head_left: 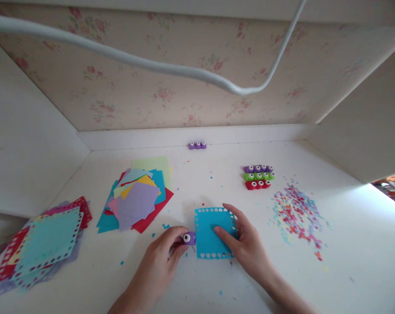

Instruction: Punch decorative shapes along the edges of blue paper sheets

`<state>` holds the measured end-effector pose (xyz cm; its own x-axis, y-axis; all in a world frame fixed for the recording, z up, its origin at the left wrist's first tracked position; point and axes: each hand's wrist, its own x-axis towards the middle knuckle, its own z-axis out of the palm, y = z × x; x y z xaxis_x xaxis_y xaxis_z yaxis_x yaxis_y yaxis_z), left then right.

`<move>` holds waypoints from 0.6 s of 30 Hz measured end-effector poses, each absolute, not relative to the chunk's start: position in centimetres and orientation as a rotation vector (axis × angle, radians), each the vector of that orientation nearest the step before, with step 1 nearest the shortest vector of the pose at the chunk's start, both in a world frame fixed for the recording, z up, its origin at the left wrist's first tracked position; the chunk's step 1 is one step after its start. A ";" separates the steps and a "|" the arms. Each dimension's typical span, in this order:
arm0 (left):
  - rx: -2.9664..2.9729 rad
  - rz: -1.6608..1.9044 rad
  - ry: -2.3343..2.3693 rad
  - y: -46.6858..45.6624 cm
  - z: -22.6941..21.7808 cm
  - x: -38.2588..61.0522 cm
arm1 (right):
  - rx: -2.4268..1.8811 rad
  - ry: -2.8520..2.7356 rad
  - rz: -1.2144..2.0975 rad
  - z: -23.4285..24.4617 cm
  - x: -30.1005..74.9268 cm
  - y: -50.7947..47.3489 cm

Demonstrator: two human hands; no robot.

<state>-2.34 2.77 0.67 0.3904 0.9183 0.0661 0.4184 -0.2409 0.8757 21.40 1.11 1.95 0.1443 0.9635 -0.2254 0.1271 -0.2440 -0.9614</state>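
Note:
My left hand (166,246) grips a small purple craft punch (190,238) with a white button that bears a dark star. The punch sits at the left edge of a blue paper square (210,229). Rows of cut-out shapes run along the paper's top, right and bottom edges, hearts along the bottom, and a few holes show at the upper left. My right hand (245,237) holds the paper from the right, thumb on top and fingers around the far edge. Whether the punch's jaw is around the paper I cannot tell.
Plain coloured papers (140,203) lie piled at left centre, with punched sheets (49,240) farther left. Three purple punches (197,145) stand by the wall. Rows of purple, green and red punches (259,176) stand at right, near a heap of paper bits (297,211). A white cable (151,65) hangs above.

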 end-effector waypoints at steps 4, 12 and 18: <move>1.826 0.776 1.158 2.8 0.6 -2.3 | -1.562 -1.115 1.212 1.3 21.5 1.2; 1.825 0.753 1.144 2.8 0.6 -2.3 | -1.583 -1.159 1.158 1.3 21.3 1.1; 2.009 0.773 1.148 2.7 0.9 -2.1 | -1.719 -1.429 0.983 1.6 21.0 0.9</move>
<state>-2.07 2.74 0.88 0.4321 0.8881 0.1566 0.4791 -0.3732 0.7945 20.96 0.90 1.59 0.1092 0.9863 -0.1233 0.4677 -0.1604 -0.8692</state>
